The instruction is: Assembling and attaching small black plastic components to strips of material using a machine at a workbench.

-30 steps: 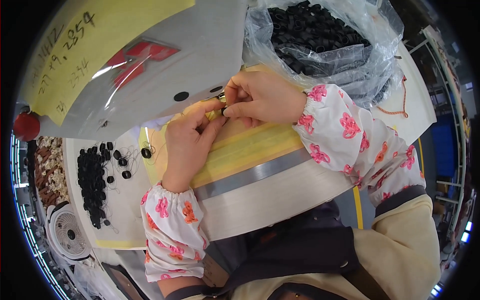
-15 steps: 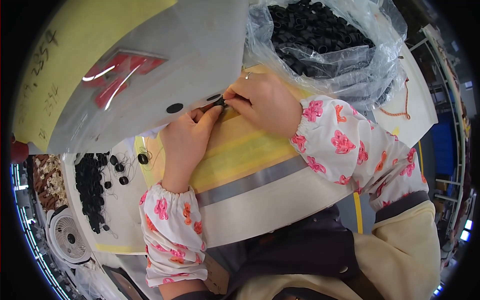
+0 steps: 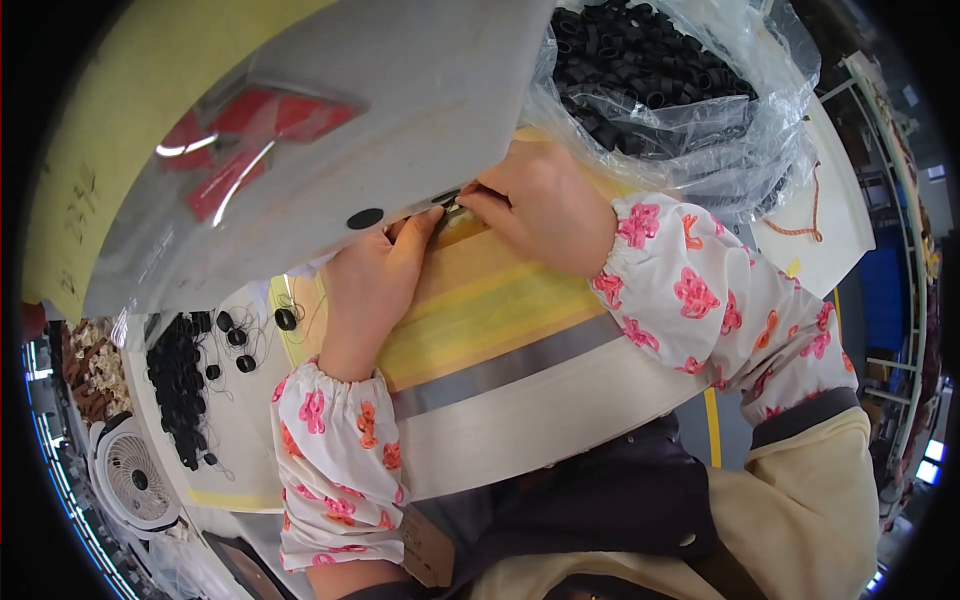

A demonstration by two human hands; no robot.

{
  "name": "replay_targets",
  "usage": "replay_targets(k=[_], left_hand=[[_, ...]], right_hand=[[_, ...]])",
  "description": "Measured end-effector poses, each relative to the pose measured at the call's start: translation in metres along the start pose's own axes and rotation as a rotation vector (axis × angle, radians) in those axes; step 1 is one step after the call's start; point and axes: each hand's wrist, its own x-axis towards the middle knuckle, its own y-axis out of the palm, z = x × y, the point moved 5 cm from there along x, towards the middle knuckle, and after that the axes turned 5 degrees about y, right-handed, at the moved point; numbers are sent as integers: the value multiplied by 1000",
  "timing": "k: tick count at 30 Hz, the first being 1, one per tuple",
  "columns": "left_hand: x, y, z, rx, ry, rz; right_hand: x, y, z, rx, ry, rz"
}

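Note:
My left hand [image 3: 375, 285] is closed, thumb and fingers pinched at the lower edge of a grey curved panel [image 3: 400, 110]. Just right of it, my right hand [image 3: 550, 205] is also closed, its thumb and finger pressed together. Between the two sets of fingertips there is a tiny dark piece with a pale glint, too small and too covered to name. Both hands are over a work surface banded with yellow tape [image 3: 480, 310]. Floral sleeve covers reach up both forearms.
Upper right, a clear plastic bag [image 3: 700, 165] holds many black rings [image 3: 650, 75]. On the left lie a row of black pieces [image 3: 178, 390] and several loose ones with thin threads [image 3: 285, 319]. A white fan [image 3: 138, 475] stands at far left; an orange cord [image 3: 800, 230] lies right.
The grey panel appears shifted to the right and down in view. My right hand has moved slightly right, and the small black piece at the fingertips shows less than before.

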Motion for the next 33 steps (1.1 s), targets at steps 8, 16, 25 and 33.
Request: replay_targets(k=[8,16,25,33], left_hand=[[1,0,-3,4,-36,6],[3,2,8,-73,-3,-59],[3,4,7,-108,-1,-40],[3,0,-5,-92,-2,-33]], right_hand=[[1,0,0,-27,21,37],[5,2,-1,-67,7,21],[5,5,-6,-39,11,13],[6,0,-4,-81,-21,6]])
